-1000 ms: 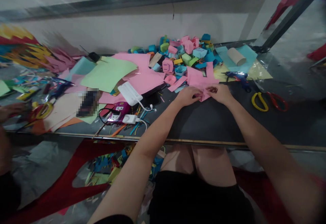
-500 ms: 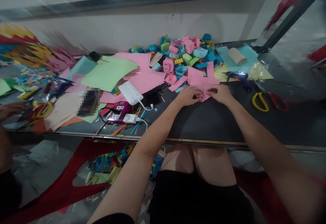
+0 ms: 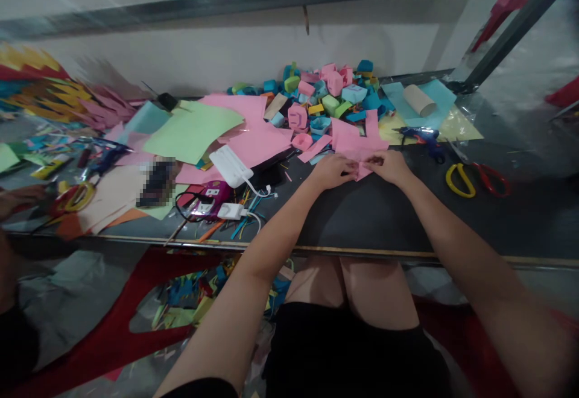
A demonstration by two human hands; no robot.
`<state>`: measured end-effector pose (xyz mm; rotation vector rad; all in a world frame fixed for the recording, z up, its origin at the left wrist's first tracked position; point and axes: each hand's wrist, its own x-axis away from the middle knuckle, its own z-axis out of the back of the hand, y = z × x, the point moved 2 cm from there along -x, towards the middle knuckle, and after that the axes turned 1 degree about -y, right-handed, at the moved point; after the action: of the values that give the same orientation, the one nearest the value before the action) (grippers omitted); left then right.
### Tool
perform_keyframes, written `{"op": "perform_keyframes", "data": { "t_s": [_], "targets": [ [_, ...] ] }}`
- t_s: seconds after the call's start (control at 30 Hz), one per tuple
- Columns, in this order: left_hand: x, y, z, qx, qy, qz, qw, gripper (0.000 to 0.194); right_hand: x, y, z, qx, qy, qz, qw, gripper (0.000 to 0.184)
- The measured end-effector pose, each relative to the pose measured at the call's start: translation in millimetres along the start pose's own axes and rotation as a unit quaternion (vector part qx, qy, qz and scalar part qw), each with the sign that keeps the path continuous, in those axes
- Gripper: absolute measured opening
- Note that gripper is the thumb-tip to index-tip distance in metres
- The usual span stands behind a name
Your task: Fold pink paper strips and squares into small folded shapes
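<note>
A small piece of pink paper (image 3: 362, 170) lies between my two hands near the middle of the dark table (image 3: 362, 217). My left hand (image 3: 337, 170) grips its left side with bent fingers. On the other side, my right hand (image 3: 388, 166) pinches it between thumb and fingers. Just behind the hands lies a larger pink sheet (image 3: 355, 140). Beyond it rises a heap of small folded paper pieces (image 3: 332, 105) in pink, blue, green and yellow. Exactly how the held piece is folded is partly hidden by my fingers.
Right of my hands lie scissors (image 3: 461, 181) with a yellow and a red handle, a blue glue gun (image 3: 423, 137) and a cardboard roll (image 3: 420, 100). To the left are a white power bank (image 3: 230, 166), a purple power strip (image 3: 210, 199) and green paper (image 3: 196, 129). A co-worker's hand (image 3: 20, 199) shows far left.
My left fingers have closed in slightly on the pink paper, and both hands remain at nearly the same place. The whole view has shifted slightly.
</note>
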<state>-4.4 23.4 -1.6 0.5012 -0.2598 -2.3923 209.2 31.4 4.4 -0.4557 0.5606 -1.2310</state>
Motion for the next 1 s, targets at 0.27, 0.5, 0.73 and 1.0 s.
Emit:
{"op": "perform_keyframes", "data": {
  "t_s": [0.27,0.5,0.73,1.0],
  "targets": [
    [0,-4,-0.7,0.051,0.001,0.037,0.998,0.026,0,0,-1,-0.007,-0.001,0.0,1.0,0.014],
    [-1,-1,-0.5,0.017,-0.013,0.013,1.0,0.024,0,-1,-1,-0.004,-0.005,0.0,1.0,0.015],
    [-1,8,-2.3,-0.027,0.007,0.026,0.999,0.02,1,-4,0,0.003,-0.004,-0.003,1.0,0.013],
    [-2,11,-2.2,-0.015,0.013,0.063,0.998,0.019,-1,-1,-1,0.0,-0.006,-0.002,1.0,0.013]
  ]
}}
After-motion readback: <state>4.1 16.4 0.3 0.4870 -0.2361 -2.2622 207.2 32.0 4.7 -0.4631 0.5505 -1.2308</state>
